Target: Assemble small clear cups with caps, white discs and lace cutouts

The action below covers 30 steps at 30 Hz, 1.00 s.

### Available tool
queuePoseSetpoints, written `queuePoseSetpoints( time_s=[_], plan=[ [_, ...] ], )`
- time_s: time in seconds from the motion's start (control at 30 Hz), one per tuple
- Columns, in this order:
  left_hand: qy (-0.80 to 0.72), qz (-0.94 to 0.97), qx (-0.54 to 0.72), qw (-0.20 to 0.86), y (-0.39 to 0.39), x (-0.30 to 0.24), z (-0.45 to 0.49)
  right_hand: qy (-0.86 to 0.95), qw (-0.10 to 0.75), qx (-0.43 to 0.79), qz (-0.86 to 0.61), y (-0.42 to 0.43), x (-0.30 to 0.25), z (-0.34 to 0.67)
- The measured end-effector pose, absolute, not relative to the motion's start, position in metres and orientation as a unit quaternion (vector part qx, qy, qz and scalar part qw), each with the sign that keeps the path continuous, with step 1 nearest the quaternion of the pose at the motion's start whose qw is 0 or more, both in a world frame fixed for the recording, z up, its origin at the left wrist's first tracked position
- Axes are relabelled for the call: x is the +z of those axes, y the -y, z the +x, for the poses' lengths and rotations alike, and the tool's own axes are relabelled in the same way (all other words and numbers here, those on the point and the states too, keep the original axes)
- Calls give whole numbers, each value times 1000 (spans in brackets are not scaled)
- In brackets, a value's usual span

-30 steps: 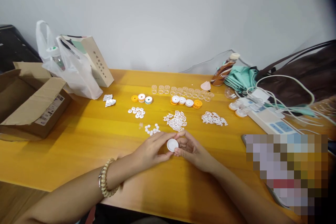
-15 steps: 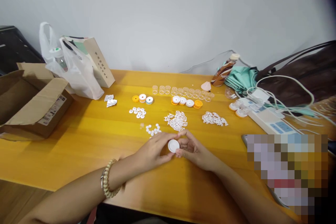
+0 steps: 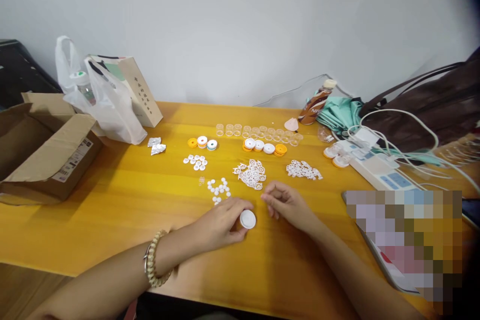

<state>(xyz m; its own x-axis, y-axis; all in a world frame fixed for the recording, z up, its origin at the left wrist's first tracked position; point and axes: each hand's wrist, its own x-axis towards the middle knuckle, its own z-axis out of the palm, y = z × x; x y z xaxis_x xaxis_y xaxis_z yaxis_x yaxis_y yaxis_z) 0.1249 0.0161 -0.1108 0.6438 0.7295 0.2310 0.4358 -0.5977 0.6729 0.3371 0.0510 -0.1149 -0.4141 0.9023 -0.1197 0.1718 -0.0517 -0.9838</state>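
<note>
Holding 1 round white piece (image 3: 248,219): left hand (image 3: 221,221), fingers gripping side. Right hand (image 3: 288,207) near lacy white pieces (image 3: 251,174), fingers curled, can't tell if closed.

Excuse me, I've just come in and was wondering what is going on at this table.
A person is holding a white round piece in the left hand. The right hand is apart from it, fingers curled, near a pile of white openwork parts; whether it holds anything is unclear. Farther back on the table stand a row of clear cups and some white and orange discs.
</note>
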Motion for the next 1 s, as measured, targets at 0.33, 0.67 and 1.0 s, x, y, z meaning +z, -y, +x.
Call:
queuePoseSetpoints(
  time_s=[0.33,0.67,1.0],
  plan=[
    [-337,857,241,306,-16,-114,125,589,469,386,-533,-71,-120,354],
    [-329,863,248,292,-18,-118,123,702,313,-32,-639,-106,-131,422],
    [-320,862,248,305,-18,-119,122,726,276,-20,-629,-108,-144,421]
  ],
)
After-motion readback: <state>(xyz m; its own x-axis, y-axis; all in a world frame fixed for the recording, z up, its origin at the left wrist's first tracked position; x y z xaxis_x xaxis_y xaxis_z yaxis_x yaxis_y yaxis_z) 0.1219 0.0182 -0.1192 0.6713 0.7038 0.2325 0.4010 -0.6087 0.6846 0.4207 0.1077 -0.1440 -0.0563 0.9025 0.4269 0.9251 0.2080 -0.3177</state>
